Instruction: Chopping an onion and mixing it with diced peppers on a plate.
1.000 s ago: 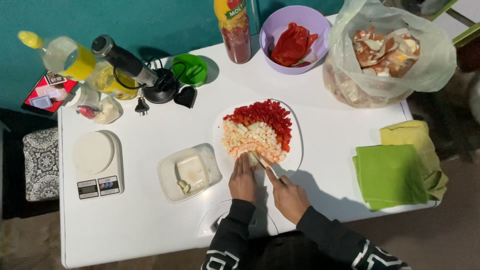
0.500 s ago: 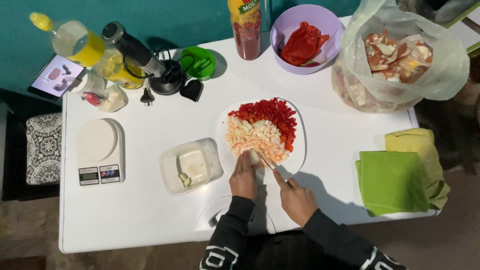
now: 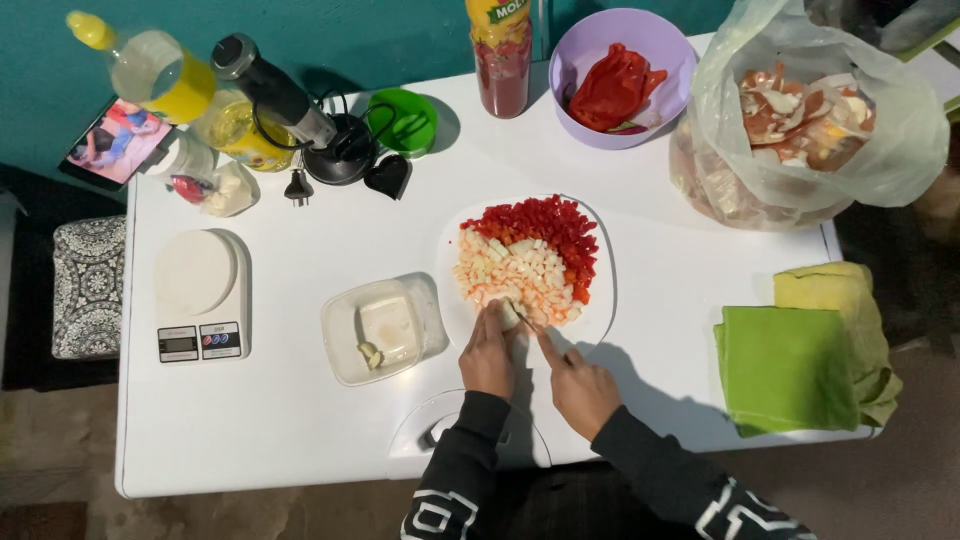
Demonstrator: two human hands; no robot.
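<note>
White table (image 3: 300, 420), plate (image 3: 600, 310): left hand (image 3: 488, 352) pinning pale onion piece (image 3: 511, 315), right hand (image 3: 580, 388) clamped around knife (image 3: 528, 322), mid-dicing; next, probably another careful downward cut.

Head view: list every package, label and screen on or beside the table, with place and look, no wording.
Kitchen scale: left side, white, small grey display in front.
Phone: far left edge, screen lit with a colourful picture.
Bottle: far edge, red contents, yellow-green label.
Plastic bag: far right, clear, holding peelings.
Plastic container: beside left hand, translucent, rectangular.
</note>
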